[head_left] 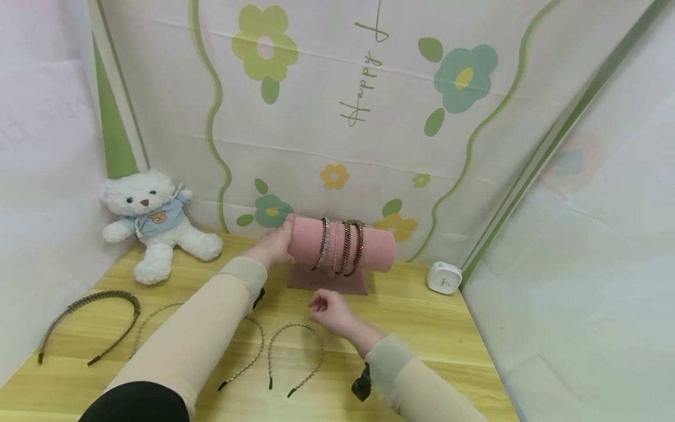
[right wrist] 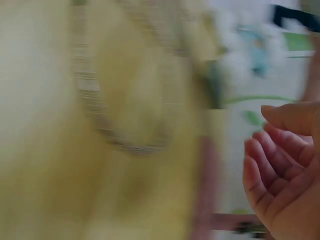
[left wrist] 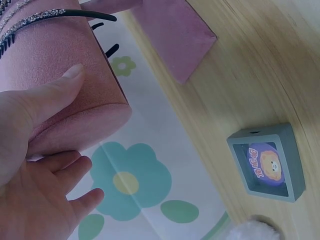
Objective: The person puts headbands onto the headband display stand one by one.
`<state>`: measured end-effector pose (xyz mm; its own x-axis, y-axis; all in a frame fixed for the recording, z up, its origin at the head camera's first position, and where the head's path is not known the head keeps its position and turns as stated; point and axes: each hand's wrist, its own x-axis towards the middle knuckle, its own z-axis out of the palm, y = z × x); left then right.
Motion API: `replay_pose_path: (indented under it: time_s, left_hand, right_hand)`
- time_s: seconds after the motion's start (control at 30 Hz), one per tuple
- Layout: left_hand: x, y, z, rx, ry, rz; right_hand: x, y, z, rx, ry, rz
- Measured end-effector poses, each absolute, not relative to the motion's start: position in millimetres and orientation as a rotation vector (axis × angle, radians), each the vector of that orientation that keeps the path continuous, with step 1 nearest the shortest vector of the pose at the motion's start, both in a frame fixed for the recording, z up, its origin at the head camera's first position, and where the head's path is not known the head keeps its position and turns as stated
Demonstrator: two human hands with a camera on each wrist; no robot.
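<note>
Pale sleeve (head_left: 179, 340) covers part of a headband (head_left: 263, 340), maybe two; the left hand (head_left: 271, 244) grips one end of the pink stand (head_left: 307, 241) near the table's (head_left: 422, 328) back edge. Right hand (head_left: 333, 313): loosely curled, empty.

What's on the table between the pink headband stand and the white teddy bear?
A grey box with a purple picture inside, as the left wrist view shows. In the head view, the left hand probably hides it.
</note>
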<state>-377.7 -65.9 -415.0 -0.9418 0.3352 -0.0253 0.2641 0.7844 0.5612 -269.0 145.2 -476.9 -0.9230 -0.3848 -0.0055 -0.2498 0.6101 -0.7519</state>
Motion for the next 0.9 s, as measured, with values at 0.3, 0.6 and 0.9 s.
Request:
replay_pose_path:
  time_s: [0.3, 0.6, 0.9]
  left_hand:
    - [-378.1, -65.8, -415.3, 0.472, 2.848, 0.861]
    - [-377.1, -65.9, -413.8, 0.466, 2.849, 0.842]
    - [-378.4, -65.9, -415.7, 0.469, 2.849, 0.863]
  right_hand:
    - [-268.8, 136.0, -539.8, -0.441, 2.703, -1.025]
    - [-267.0, 129.4, -548.9, -0.463, 2.782, -0.941]
    - [-261.5, 130.1, -534.6, -0.358, 2.654, -1.079]
